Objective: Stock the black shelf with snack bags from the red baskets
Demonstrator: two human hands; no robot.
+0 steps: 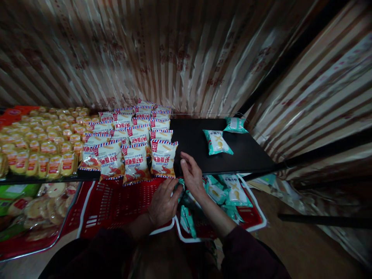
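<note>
My right hand (193,176) is raised at the front edge of a black shelf (188,135), fingers loosely curved and apart, with nothing visible in it. Lower and to its left is my left hand (165,202), its fingers spread toward the right. A bit of teal packaging shows by its thumb; whether it touches the hand I cannot tell. Just above the hands stands a white snack bag (163,159) with a red-and-blue striped edge, at the end of several rows of such bags. Farther right on the shelf lie a teal-and-white snack bag (217,142) and another teal bag (236,125).
Below the shelf, a red basket (257,213) with a white rim holds several teal bags (235,190). Beside it is another red basket (116,205). Small yellow packaged cakes (54,164) fill the shelf's left. A striped curtain (180,58) hangs behind; black metal posts (279,69) frame the right.
</note>
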